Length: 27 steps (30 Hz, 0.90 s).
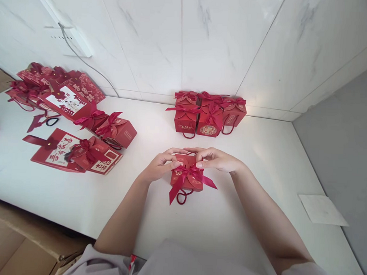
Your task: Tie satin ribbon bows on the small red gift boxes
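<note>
A small red gift box (181,184) with gold print lies on the white table in front of me. A dark pink ribbon (190,173) is tied in a bow across its top, the tails spreading toward me. My left hand (162,165) grips the box's left side, thumb on top near the bow. From the right, my right hand (217,159) holds the far right corner, its thumb beside the knot. The fingertips of both hands nearly meet behind the box. A dark red cord handle (182,197) loops out at the near side.
Several similar red boxes (210,118) with bows stand against the marble wall. Red gift bags (71,98) and boxes (119,131) crowd the left side. A cardboard box (23,244) is at the lower left, a white sheet (322,209) at the right, and a cable (86,62) hangs down the wall.
</note>
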Tool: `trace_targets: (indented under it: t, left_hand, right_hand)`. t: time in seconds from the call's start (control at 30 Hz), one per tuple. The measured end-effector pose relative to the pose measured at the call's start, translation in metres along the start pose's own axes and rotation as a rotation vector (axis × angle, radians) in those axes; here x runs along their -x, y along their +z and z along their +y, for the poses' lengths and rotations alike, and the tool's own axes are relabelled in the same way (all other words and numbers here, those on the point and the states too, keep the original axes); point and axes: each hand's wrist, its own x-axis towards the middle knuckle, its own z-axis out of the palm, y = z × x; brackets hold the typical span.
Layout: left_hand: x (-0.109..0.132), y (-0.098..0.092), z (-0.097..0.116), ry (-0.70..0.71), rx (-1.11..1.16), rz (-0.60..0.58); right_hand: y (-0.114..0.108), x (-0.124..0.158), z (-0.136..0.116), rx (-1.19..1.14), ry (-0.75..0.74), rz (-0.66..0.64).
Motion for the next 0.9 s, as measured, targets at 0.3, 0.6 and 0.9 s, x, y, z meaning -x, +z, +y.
trace_targets:
  t: [0.3,0.6,0.9]
  left_hand:
    - [-0.003,0.002,-0.003,0.016,-0.012,0.047]
    - [-0.001,-0.002,-0.001,0.018,-0.018,0.007]
    - [0.004,-0.007,0.014,-0.039,-0.140,-0.041]
  right_hand:
    - [-0.005,0.004,-0.001,0.058,-0.018,-0.146]
    - [-0.001,0.003,-0.002,0.072,-0.020,-0.075]
    - [0.000,-0.001,0.003,0.071,-0.019,-0.020]
